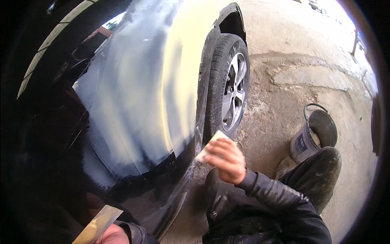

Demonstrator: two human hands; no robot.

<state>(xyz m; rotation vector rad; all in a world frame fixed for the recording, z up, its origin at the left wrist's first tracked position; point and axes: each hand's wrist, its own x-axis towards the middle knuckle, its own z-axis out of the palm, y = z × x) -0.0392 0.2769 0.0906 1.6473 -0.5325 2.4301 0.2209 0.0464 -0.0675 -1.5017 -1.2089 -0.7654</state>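
Note:
My right hand (232,162) is closed on a pale cream, flat putty spreader (209,145), close to the lower edge of the wheel arch. At the lower left, my left hand (113,236) grips a flat, translucent plate (97,223) with a smear of yellow putty on it. The black car's side panel (134,93) is in front of me, with a wide grey and pale yellow patch across it. Only part of my left hand shows, at the picture's lower edge.
Right of the panel is a wheel (229,83) with a black tyre and silver spokes. A bucket (306,140) with a dark handle stands beside my bent knee (325,166). The concrete floor (280,110) is rough and cracked.

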